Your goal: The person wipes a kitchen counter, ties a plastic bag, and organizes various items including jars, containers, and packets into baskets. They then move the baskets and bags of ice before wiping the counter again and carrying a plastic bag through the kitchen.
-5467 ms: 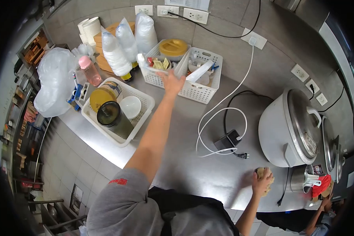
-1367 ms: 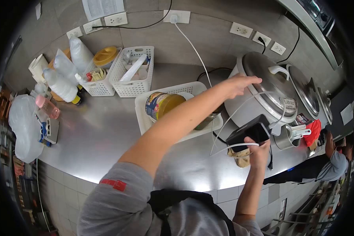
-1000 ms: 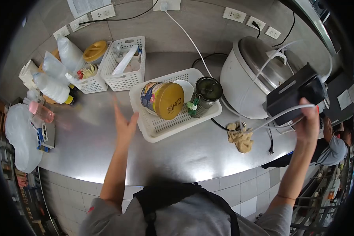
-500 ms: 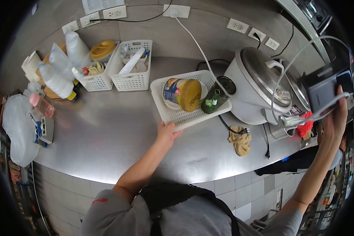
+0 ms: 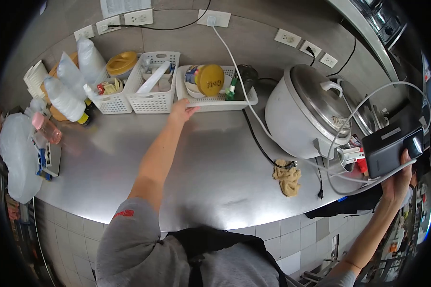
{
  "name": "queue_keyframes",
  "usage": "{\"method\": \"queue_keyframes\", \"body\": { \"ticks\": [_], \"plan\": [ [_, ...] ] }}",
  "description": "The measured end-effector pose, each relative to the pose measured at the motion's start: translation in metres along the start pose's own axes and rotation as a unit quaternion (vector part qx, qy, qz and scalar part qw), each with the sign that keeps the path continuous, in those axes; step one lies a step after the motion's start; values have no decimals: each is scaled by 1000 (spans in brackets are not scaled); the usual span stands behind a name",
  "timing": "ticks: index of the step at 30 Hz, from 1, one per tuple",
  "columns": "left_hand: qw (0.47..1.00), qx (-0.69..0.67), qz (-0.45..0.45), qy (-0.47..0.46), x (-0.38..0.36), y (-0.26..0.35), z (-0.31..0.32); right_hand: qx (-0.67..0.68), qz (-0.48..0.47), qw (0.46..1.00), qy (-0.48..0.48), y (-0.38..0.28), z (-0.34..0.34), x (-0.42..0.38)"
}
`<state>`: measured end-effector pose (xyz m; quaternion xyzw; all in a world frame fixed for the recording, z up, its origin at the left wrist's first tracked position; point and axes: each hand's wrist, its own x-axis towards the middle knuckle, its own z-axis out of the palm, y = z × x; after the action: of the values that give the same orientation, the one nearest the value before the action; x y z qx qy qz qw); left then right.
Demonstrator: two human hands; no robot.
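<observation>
My left hand (image 5: pixel 181 112) grips the near left rim of a shallow white plastic basket (image 5: pixel 215 108), its fingers closed over the edge. In the basket lie a jar with a yellow lid (image 5: pixel 210 80) on its side and a dark see-through container (image 5: pixel 247 76) beside a green item (image 5: pixel 231 90). Out to the right, my right hand (image 5: pixel 396 184) is closed on a dark box-shaped device (image 5: pixel 385 149), held up over the counter's right end. A loose white cable (image 5: pixel 368 98) loops around that device. Part of my right fingers is hidden behind it.
Two deeper white baskets (image 5: pixel 154 101) stand to the left against the wall, near bagged cups (image 5: pixel 64 98) and a pink bottle (image 5: pixel 47 129). A large rice cooker (image 5: pixel 292 117) stands right. A tan cloth (image 5: pixel 287 179) and black power cord (image 5: pixel 254 136) lie on the steel counter (image 5: pixel 201 167).
The shallow basket has moved back and left with my left hand, now beside the other baskets near the wall. My right hand has lowered the dark device and shifted it slightly left.
</observation>
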<state>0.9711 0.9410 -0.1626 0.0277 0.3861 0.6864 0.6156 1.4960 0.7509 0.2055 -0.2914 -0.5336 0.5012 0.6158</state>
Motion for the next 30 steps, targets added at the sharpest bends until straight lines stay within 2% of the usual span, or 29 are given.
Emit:
{"method": "queue_keyframes", "body": {
  "ticks": [2,3,5,7,8,10,13,14,16,18,20,23,26,30],
  "plan": [
    [999,-1,13,45,8,15,14,-16,-6,999,37,10,3,-8],
    [998,-1,30,55,11,20,20,-6,25,1000,2,12,10,-13],
    [976,150,158,-17,73,3,-2,-3,34,999,-14,29,9,-20],
    [982,88,162,39,62,6,-2,-17,52,998,-32,52,19,-27],
    [986,-54,102,119,29,3,22,-37,74,995,-49,62,27,-31],
    [998,-60,15,23,20,-5,-1,-96,48,994,-31,97,33,-40],
    [992,-112,26,55,-35,-7,-19,-166,50,984,-47,153,66,-49],
    [989,-87,90,78,-49,3,-15,-180,61,980,-54,175,78,-52],
    [969,-35,208,126,-71,15,-13,-130,165,977,-37,216,106,-57],
    [980,17,186,63,-51,37,-16,-145,168,975,-5,268,123,-67],
    [985,58,159,27,-52,46,-19,-38,177,978,-100,294,158,-66],
    [989,82,125,19,-75,52,-33,-29,182,969,-162,330,194,-70],
    [973,97,164,131,-96,73,-78,-5,193,956,-221,360,218,-77],
    [926,131,246,254,-125,147,-173,-17,176,945,-274,375,262,-92]
  ]
}}
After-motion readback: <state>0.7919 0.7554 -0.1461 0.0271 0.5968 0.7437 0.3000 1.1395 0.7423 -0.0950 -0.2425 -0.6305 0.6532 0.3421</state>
